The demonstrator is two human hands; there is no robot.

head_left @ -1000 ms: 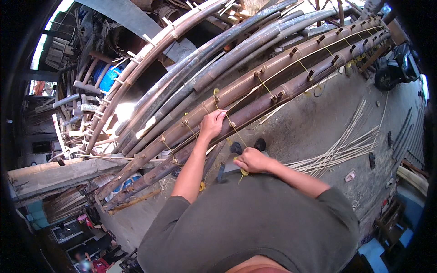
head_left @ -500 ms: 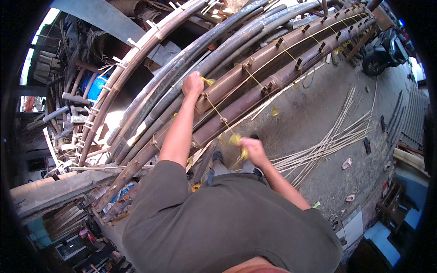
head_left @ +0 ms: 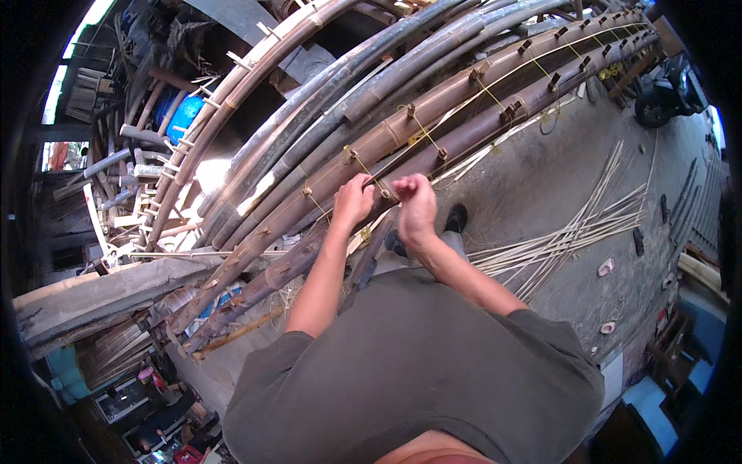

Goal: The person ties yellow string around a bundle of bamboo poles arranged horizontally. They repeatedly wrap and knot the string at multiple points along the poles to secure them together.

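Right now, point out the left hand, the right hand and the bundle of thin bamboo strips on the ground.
left hand [head_left: 352,203], head view, back of the hand at the bamboo poles.
right hand [head_left: 416,203], head view, back of the closed hand.
bamboo strips [head_left: 576,232], head view, middle of the loose bundle.

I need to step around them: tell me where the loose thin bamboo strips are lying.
In the head view, the thin bamboo strips lie fanned on the concrete ground at the person's right, just past the right hand and below the long bamboo poles.
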